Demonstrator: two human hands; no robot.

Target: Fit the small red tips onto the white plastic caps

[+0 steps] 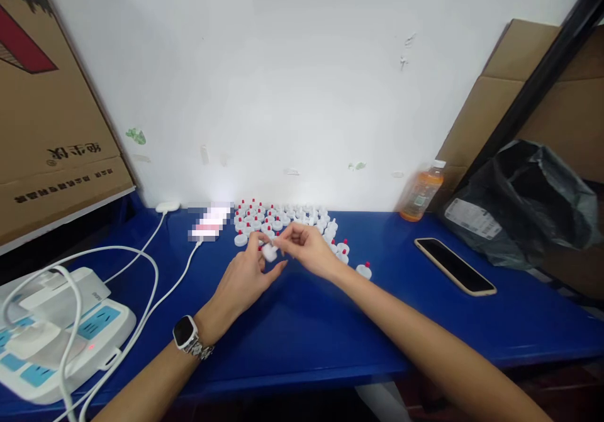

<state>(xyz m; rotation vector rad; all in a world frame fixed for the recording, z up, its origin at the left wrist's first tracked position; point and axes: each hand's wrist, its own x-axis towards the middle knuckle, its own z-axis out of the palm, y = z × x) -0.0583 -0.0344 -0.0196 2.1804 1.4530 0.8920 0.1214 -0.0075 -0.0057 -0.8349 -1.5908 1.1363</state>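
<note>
My left hand (pixel 243 278) has its fingers curled round a small white cap (pixel 269 252), blurred a little, with the thumb stretched out below. Thumb and forefinger of my right hand (pixel 306 250) are pinched together right at the top of that cap; what lies between them is too small to make out. Behind both hands stand several white nozzle caps with red tips (pixel 256 224). More white nozzle caps without red showing (pixel 311 214) are grouped to their right, partly hidden by my right hand. One red-tipped cap (pixel 363 272) stands apart, beyond my right forearm.
On the blue table (pixel 302 340), a power strip (pixel 101 324) with white cables lies at left, near a lit, pixelated phone-like thing (pixel 212 221). At right are a phone (pixel 455 266), an orange drink bottle (pixel 421 192) and a dark plastic bag (pixel 523 202). Cardboard boxes (pixel 61 114) flank the table.
</note>
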